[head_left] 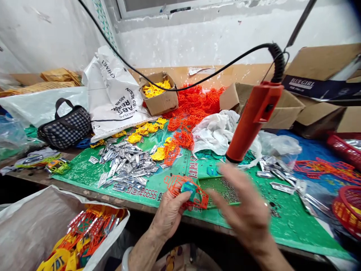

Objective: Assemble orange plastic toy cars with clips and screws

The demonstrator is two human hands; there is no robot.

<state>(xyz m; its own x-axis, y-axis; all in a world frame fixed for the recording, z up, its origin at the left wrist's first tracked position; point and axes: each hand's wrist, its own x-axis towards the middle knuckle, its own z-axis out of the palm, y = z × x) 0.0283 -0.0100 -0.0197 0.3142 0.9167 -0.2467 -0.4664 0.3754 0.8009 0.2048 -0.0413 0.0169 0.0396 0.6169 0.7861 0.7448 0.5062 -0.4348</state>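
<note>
My left hand (170, 210) is closed around an orange-red plastic lattice frame (201, 198) with a teal plastic piece (189, 188) on it, the thumb pressing on the teal piece. Smeared by motion, my right hand (249, 207) is over the right side of the green tray, its thumb and fingers apart and nothing visible between them. Just above its fingertips hangs a red electric screwdriver (252, 120), tip downward. The green mesh tray (205, 184) holds many tiny dark pieces, probably screws, and lies partly behind the right hand.
Silver pieces (126, 165) and yellow parts (146, 129) lie left; an orange frame heap (197, 101) is behind. A black cable (220, 73) crosses above. Cardboard boxes (287, 109) stand at right. A white sack (25, 226) of assembled parts sits at lower left, below the table edge.
</note>
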